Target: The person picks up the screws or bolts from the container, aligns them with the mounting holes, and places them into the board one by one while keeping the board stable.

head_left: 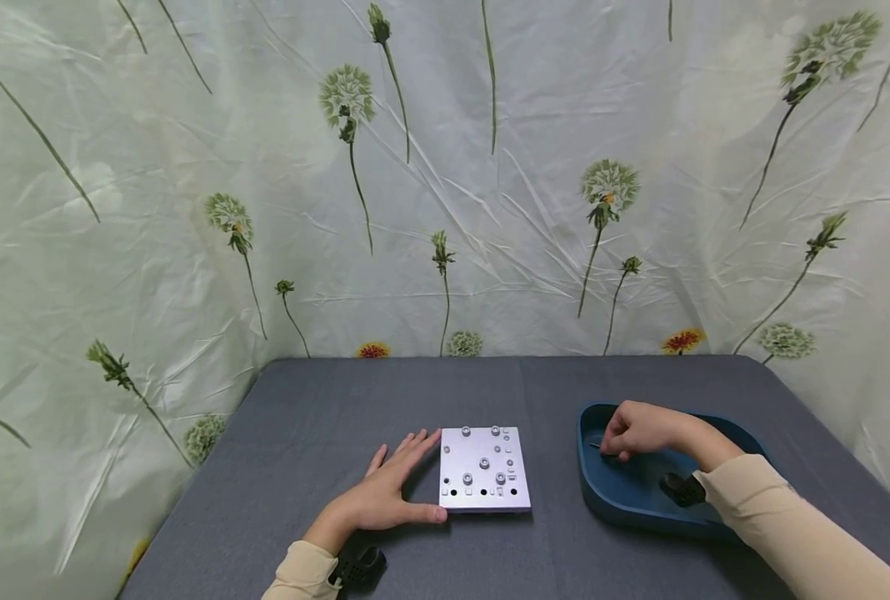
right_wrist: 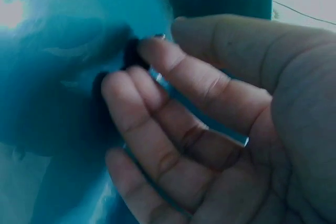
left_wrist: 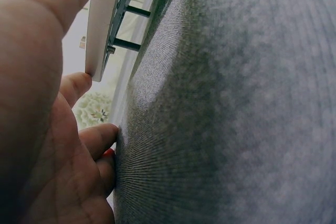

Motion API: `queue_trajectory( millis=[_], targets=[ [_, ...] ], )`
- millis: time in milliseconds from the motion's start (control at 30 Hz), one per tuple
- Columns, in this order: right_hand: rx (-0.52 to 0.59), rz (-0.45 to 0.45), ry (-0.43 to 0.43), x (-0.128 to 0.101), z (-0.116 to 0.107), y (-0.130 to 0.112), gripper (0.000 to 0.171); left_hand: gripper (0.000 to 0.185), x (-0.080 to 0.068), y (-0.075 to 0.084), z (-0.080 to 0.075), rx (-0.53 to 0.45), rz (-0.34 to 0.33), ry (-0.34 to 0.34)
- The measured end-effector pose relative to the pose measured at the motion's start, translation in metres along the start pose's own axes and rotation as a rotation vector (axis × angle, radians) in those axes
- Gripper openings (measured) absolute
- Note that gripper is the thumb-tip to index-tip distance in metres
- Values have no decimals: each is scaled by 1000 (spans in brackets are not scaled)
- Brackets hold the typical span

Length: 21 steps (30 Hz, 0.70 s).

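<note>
A square silver metal plate (head_left: 484, 468) with several holes and raised screw heads lies on the grey table (head_left: 302, 433). My left hand (head_left: 403, 479) lies flat beside it, fingers straight along its left edge and thumb at its front left corner. In the left wrist view the plate (left_wrist: 102, 30) stands on short posts above the cloth, by my left hand (left_wrist: 52, 129). My right hand (head_left: 632, 433) reaches into a blue tray (head_left: 625, 508), fingers curled. In the right wrist view thumb and forefinger of my right hand (right_wrist: 157, 51) pinch a small metal piece (right_wrist: 160, 37) against the tray floor (right_wrist: 63, 77).
A floral curtain (head_left: 445, 208) hangs behind and on both sides of the table. The tray sits to the right of the plate with a gap of grey cloth between them. Black wrist cameras (head_left: 681, 489) sit on both forearms.
</note>
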State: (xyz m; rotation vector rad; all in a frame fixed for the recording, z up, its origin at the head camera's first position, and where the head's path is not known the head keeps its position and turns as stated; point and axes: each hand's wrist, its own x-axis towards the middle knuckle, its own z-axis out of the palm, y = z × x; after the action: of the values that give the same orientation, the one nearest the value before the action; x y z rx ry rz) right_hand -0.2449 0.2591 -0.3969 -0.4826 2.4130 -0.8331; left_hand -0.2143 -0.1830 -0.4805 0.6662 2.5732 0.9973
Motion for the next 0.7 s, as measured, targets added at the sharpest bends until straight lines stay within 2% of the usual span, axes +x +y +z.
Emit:
queue_trajectory(
  millis=[133, 233, 333, 533, 700],
  targets=[
    [-71, 62, 73, -8, 0, 0, 18, 110, 0, 0, 0, 1, -6, 2],
    [-95, 73, 113, -11, 1, 1, 15, 110, 0, -1, 1, 0, -7, 3],
    [-104, 59, 140, -13, 0, 2, 9, 110, 0, 0, 0, -5, -5, 1],
    [-112, 21, 163, -6, 4, 0, 21, 110, 0, -1, 0, -11, -5, -3],
    [-123, 34, 185, 4, 13, -3, 15, 110, 0, 0, 0, -11, 1, -1]
  ],
)
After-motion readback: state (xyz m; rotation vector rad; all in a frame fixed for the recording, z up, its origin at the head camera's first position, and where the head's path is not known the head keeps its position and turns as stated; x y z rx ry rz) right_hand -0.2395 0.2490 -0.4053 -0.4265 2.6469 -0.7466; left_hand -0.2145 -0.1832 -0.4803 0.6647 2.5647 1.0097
